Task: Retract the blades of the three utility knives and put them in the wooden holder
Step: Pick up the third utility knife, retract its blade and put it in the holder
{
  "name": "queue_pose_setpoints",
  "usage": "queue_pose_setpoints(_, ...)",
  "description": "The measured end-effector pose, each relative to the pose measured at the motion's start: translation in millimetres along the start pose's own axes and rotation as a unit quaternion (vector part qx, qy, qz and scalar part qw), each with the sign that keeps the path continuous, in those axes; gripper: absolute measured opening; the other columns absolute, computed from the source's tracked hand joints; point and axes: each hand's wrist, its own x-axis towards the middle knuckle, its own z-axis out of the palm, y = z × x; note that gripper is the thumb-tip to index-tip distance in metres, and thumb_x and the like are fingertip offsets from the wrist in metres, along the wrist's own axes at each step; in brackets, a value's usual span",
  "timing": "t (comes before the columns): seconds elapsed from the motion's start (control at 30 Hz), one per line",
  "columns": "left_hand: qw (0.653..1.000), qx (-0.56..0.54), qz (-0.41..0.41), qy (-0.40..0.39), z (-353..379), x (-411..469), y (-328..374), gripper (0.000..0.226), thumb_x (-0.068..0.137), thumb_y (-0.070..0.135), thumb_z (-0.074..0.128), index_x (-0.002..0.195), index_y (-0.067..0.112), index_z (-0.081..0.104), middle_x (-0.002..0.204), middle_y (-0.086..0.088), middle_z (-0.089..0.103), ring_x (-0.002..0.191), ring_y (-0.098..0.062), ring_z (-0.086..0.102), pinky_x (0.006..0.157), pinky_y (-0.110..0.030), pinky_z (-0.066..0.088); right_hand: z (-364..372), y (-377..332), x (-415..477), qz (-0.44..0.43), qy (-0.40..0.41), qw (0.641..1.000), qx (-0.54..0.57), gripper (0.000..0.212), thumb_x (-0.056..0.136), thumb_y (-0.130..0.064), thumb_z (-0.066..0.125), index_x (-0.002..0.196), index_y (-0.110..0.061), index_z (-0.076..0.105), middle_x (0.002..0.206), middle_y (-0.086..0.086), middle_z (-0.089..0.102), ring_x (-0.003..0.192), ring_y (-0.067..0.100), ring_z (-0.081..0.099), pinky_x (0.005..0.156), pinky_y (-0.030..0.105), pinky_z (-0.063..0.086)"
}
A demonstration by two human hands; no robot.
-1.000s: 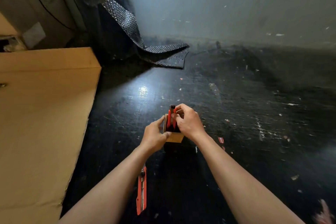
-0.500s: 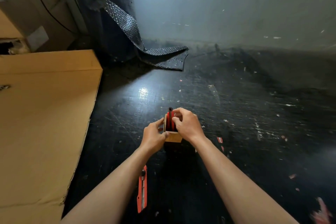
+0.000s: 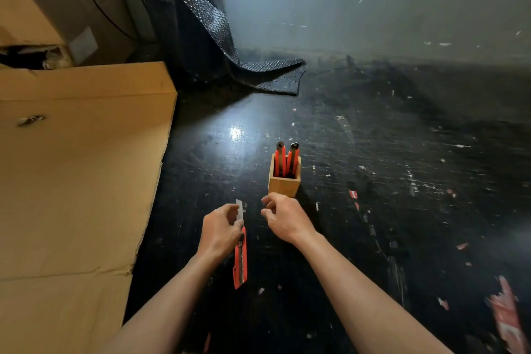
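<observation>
A small square wooden holder (image 3: 284,184) stands on the dark floor. Two red utility knives (image 3: 286,161) stand upright inside it, black ends up. A third red utility knife (image 3: 240,263) is nearer to me, its metal blade out past my fingers and pointing away. My left hand (image 3: 219,231) grips this knife around its front end. My right hand (image 3: 283,217) hovers just right of the blade and in front of the holder, fingers curled and apart, holding nothing.
A large flat cardboard sheet (image 3: 71,181) covers the floor on the left. A roll of black bubble wrap (image 3: 201,26) stands at the back with its loose end on the floor. Red paper scraps (image 3: 504,310) lie at the lower right.
Both hands have left the holder and drawn back toward me. My left hand has taken hold of the third knife that lay on the floor. Two knives now stand free in the holder.
</observation>
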Motion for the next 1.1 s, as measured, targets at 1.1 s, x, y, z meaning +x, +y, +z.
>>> queue_pose_setpoints(1.1, 0.960, -0.272, 0.011, -0.058, -43, -8, 65, 0.030, 0.089, 0.000, 0.072, 0.111, 0.019, 0.071, 0.108, -0.006, 0.078, 0.097, -0.025, 0.077, 0.081, -0.050, 0.064, -33, -31, -36, -0.018, 0.056, 0.966, 0.253, 0.035, 0.087, -0.005, 0.072, 0.109, -0.030, 0.062, 0.102, -0.001, 0.075, 0.097, 0.016, 0.073, 0.080, 0.048, 0.063)
